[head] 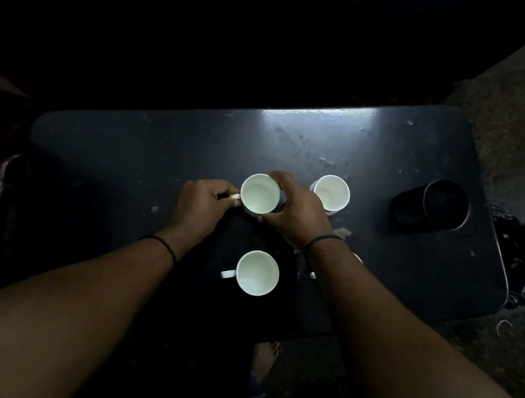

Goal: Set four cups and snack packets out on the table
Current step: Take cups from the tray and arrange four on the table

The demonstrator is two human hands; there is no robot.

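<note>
Three white cups show fully on the dark table. My left hand pinches the handle of the middle cup, and my right hand wraps its right side. A second cup stands just behind my right hand. A third cup stands nearer me, handle pointing left. A small white edge of a fourth cup peeks out from under my right forearm. I see no snack packets in this dim view.
A dark round container with a dark object beside it sits at the table's right end. A black crumpled bag hangs past the right edge. My bare foot is on the floor below the near edge.
</note>
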